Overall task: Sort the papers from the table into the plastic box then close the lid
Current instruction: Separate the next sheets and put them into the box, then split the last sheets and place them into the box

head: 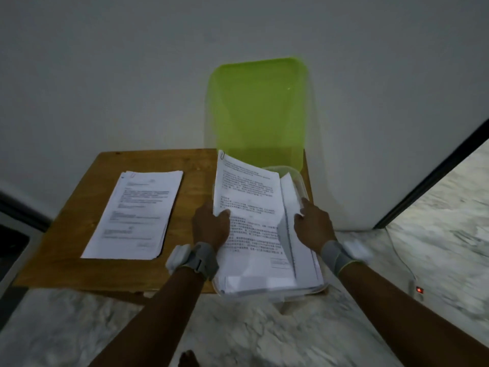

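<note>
A clear plastic box (pixel 296 294) sits at the right end of the small wooden table (pixel 66 266), filled with printed papers. My left hand (pixel 211 229) grips the left edge of a clipped bundle of papers (pixel 248 205) that tilts up over the box. My right hand (pixel 312 226) presses on the right side of the paper stack (pixel 304 258) in the box, its fingers among the loose sheets. The green lid (pixel 258 112) leans upright against the wall behind the box. A second clipped stack of papers (pixel 135 215) lies flat on the table's left half.
A white wall rises right behind the table. The floor is grey-white marble. A white power strip (pixel 417 290) with a red light and its cord lie on the floor at the right. A dark door frame (pixel 434 176) slants at the right.
</note>
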Available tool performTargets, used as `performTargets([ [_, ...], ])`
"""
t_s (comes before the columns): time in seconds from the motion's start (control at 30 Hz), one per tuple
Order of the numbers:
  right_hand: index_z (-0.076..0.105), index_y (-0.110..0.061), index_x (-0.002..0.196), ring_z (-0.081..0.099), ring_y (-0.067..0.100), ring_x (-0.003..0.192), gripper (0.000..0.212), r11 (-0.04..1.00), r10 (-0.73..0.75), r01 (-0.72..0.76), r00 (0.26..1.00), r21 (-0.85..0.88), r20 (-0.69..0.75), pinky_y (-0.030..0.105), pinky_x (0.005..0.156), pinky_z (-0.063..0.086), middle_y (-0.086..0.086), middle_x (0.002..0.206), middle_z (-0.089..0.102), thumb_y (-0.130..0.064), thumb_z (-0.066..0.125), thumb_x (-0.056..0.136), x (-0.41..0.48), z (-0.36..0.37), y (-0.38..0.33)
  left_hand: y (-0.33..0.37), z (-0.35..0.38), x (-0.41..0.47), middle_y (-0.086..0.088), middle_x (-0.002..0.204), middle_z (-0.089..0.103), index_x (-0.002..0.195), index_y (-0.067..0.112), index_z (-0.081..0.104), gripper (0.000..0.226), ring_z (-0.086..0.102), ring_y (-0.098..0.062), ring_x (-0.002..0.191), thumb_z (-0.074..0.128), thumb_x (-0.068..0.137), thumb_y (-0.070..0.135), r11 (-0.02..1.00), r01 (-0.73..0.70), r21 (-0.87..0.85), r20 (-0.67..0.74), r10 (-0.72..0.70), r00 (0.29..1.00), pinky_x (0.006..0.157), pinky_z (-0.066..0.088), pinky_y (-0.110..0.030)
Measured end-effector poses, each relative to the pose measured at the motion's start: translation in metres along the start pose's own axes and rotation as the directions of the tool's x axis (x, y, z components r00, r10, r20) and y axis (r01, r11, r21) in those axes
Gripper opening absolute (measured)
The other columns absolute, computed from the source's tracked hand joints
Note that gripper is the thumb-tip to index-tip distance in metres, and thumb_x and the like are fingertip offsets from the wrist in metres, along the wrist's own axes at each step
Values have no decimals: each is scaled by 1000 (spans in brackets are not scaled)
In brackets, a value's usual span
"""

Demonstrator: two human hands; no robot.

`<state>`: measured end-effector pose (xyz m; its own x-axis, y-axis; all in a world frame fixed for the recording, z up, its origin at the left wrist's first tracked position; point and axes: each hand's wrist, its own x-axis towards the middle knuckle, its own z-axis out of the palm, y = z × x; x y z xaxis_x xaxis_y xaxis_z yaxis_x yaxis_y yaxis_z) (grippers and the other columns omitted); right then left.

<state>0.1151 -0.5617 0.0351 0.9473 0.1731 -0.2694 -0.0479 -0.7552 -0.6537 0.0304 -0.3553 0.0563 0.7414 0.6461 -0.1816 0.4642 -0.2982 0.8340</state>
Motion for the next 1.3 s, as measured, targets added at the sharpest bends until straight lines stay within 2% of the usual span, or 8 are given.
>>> performTargets([
  [0.13, 49, -18, 141, 63, 34, 114, 51, 986, -155, 160, 983, 45, -98, 44, 100, 50, 13, 129, 65, -22, 60, 91, 2, -17, -7, -12, 31, -7, -16, 117, 68, 123, 6, 60, 36, 65, -36, 104, 58, 87, 6, 992, -57, 109, 44, 52, 998, 88, 55, -40],
  [0.27, 53, -18, 137, 60, 28, 120, 49, 981, -179, 187, 977, 60, -112, 41, 103, 47, 8, 134, 63, -26, 63, 90, 8, -14, -13, -18, 48, -4, -11, 145, 49, 147, 8, 35, 67, 48, -29, 131, 61, 85, 10, 902, -259, 345, 114, 234, 966, 106, 44, -37],
  [0.47, 52, -22, 138, 53, 26, 127, 49, 969, -244, 244, 970, 42, -22, 39, 105, 44, 4, 139, 57, -34, 61, 91, 12, 34, -66, -23, -10, 28, -22, 136, 55, 134, -1, 52, 57, 51, -38, 127, 66, 82, 18, 819, -440, 369, 49, 455, 889, 108, 37, -40],
  [0.73, 53, -22, 135, 54, 27, 126, 49, 952, -305, 301, 950, 59, 70, 40, 104, 45, 5, 138, 58, -36, 61, 89, 14, 134, -178, -76, -138, 117, -8, 144, 51, 140, 16, 48, 62, 45, -31, 131, 64, 85, 39, 752, -289, 592, 26, 340, 940, 103, 40, -44],
  [0.87, 52, -22, 137, 56, 27, 124, 49, 962, -272, 272, 956, 10, 111, 38, 101, 47, 7, 137, 58, -35, 60, 90, 18, 201, -221, -133, -194, 166, -14, 142, 49, 143, 16, 43, 73, 45, -38, 129, 67, 80, 46, 827, -129, 547, 11, 147, 989, 104, 41, -48],
  [1.03, 53, -19, 135, 58, 26, 121, 47, 979, -205, 205, 970, 17, 129, 28, 95, 45, 5, 137, 60, -33, 61, 91, 21, 250, -235, -188, -227, 206, -18, 133, 43, 137, 14, 39, 84, 46, -42, 120, 73, 72, 56, 803, 90, 589, -58, -69, 996, 94, 43, -49],
  [1.13, 51, -19, 137, 57, 25, 123, 48, 990, -141, 143, 979, -1, 147, 41, 102, 49, 4, 137, 59, -33, 60, 92, 22, 266, -238, -202, -235, 216, -18, 125, 51, 129, 12, 48, 81, 53, -41, 112, 81, 66, 51, 842, 93, 531, -33, -89, 995, 88, 46, -45],
  [1.3, 51, -19, 137, 59, 25, 119, 46, 998, -67, 67, 991, 3, 120, 39, 103, 49, 3, 136, 60, -32, 60, 93, 24, 286, -248, -210, -250, 231, -18, 109, 69, 110, 5, 62, 54, 65, -35, 98, 87, 66, 23, 937, 82, 339, -49, -69, 996, 75, 51, -36],
])
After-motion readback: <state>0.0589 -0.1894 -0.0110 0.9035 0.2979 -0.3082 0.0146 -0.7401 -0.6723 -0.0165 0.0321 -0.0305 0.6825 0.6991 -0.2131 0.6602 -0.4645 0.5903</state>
